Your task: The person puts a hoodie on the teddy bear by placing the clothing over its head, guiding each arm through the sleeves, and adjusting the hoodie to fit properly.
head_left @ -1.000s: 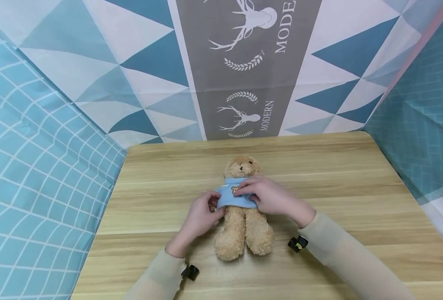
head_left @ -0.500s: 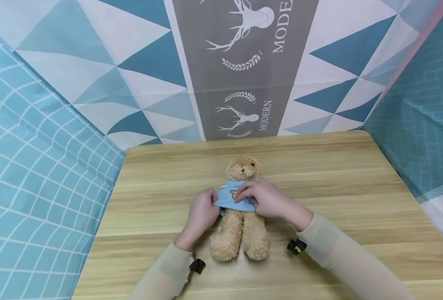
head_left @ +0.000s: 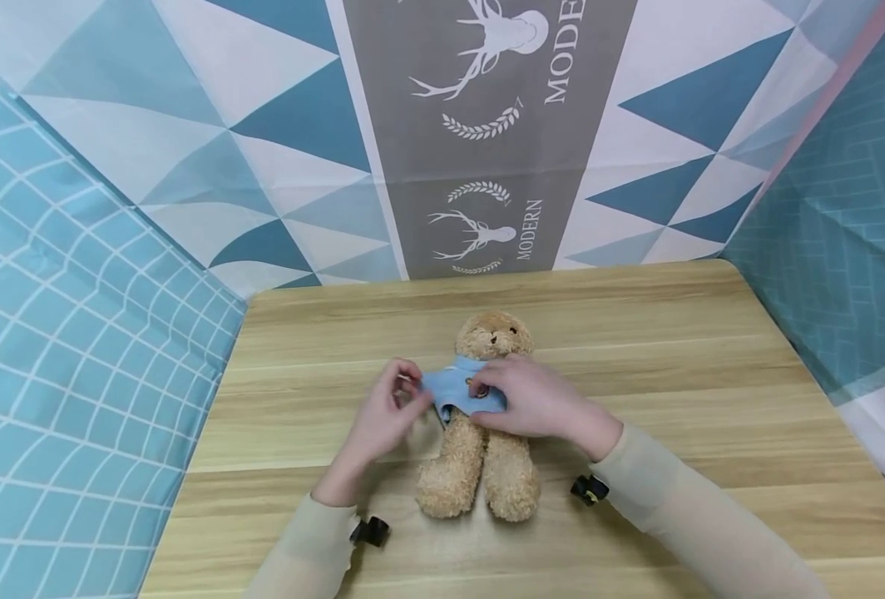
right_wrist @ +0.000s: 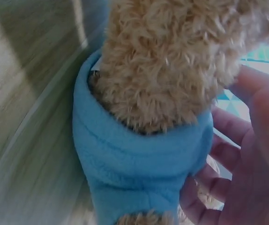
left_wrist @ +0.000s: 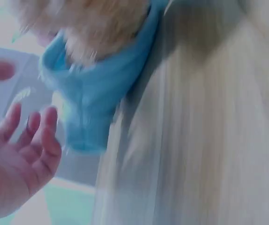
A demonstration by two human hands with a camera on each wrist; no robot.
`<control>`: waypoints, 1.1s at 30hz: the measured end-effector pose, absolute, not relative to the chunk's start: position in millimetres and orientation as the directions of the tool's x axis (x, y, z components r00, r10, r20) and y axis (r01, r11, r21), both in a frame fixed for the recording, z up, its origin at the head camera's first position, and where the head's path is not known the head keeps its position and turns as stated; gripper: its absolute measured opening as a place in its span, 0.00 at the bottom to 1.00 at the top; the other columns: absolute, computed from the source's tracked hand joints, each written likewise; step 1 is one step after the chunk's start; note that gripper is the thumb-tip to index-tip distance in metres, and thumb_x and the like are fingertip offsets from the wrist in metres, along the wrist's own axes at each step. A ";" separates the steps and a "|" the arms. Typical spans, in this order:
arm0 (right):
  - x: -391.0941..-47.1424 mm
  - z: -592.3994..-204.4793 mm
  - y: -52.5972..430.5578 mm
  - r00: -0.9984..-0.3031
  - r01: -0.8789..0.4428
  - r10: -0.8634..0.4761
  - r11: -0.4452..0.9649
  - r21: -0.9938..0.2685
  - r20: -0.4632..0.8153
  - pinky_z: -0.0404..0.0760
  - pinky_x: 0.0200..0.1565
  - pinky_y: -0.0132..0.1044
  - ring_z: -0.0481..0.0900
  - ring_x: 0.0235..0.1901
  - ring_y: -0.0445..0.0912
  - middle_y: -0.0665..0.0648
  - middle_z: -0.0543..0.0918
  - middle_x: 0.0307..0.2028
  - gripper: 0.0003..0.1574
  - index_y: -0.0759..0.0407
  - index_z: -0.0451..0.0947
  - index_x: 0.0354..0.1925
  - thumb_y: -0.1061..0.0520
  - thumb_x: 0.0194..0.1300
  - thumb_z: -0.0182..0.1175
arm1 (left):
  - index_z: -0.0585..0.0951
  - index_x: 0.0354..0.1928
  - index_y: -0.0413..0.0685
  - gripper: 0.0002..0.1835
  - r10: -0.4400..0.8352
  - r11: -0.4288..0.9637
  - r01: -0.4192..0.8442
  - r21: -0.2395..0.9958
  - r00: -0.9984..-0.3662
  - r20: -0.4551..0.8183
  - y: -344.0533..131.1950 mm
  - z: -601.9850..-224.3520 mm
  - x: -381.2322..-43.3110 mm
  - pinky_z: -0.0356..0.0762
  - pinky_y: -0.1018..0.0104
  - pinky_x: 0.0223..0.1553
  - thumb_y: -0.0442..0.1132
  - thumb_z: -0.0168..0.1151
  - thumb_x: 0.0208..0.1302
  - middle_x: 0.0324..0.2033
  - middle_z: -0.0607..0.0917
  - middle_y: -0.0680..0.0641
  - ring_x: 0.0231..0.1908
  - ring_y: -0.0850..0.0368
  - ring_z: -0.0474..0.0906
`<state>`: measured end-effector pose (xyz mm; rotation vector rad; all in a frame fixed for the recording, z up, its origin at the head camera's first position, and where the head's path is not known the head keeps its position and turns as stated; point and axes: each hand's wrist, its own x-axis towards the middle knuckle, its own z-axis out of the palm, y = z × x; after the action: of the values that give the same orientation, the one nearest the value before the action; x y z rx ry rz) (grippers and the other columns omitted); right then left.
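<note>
A light brown teddy bear point(head_left: 510, 482) lies on its back, head toward the far side of the wooden table. It wears a light blue shirt point(head_left: 446, 387) with a small bear emblem on the chest. My left hand point(head_left: 383, 408) is just off the shirt's left sleeve, fingers loosely bent. In the left wrist view that hand point(left_wrist: 22, 164) holds nothing, and the blue sleeve point(left_wrist: 85, 131) sticks out beside its fingertips. My right hand point(head_left: 536, 395) rests on the shirt front, fingertips by the emblem, thumb at the hem. The right wrist view shows its fingers point(right_wrist: 226, 154) against the shirt's side.
The wooden table point(head_left: 323, 333) extends around the bear on all sides. Patterned cloth point(head_left: 480, 141) hangs behind the far edge, with blue checked cloth point(head_left: 76, 358) on the left and teal cloth point(head_left: 847, 225) on the right. A black wrist device point(head_left: 371, 531) sits on each cuff.
My left hand took hold of the shirt's lower left side, pulled it outward, then let go and moved slightly left. The bear shifted a little, and my right hand stayed on the shirt.
</note>
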<state>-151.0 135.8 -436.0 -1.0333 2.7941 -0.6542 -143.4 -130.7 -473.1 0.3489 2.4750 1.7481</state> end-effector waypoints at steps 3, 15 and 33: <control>-151.4 -436.0 130.5 -0.767 -0.606 -0.640 0.703 -0.372 0.041 0.78 0.63 0.55 0.82 0.59 0.54 0.53 0.85 0.61 0.35 0.46 0.83 0.67 0.35 0.68 0.72 | 0.79 0.54 0.36 0.13 0.103 0.300 0.033 0.953 -0.995 0.002 -146.3 -478.0 -147.2 0.82 0.63 0.31 0.34 0.67 0.73 0.42 0.84 0.39 0.38 0.45 0.82; -151.8 -441.3 123.3 -0.796 -0.593 -0.600 0.744 -0.307 0.081 0.82 0.47 0.53 0.82 0.48 0.51 0.50 0.85 0.51 0.22 0.44 0.88 0.58 0.38 0.71 0.69 | 0.89 0.50 0.34 0.10 0.213 0.387 -0.047 0.921 -0.967 -0.139 -147.5 -499.4 -157.5 0.86 0.65 0.33 0.32 0.69 0.72 0.29 0.90 0.45 0.28 0.52 0.87; -149.9 -447.9 114.1 -0.825 -0.557 -0.562 0.790 -0.257 0.057 0.79 0.46 0.62 0.81 0.44 0.52 0.51 0.81 0.47 0.15 0.38 0.86 0.58 0.42 0.77 0.65 | 0.85 0.38 0.44 0.05 0.413 0.554 0.119 0.824 -0.899 -0.148 -135.4 -497.7 -153.5 0.68 0.70 0.24 0.36 0.64 0.73 0.22 0.79 0.52 0.21 0.63 0.70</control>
<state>-149.9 114.1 -447.9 -0.9227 2.9514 -0.4124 -153.5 -135.4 -497.7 0.4375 2.4678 1.2727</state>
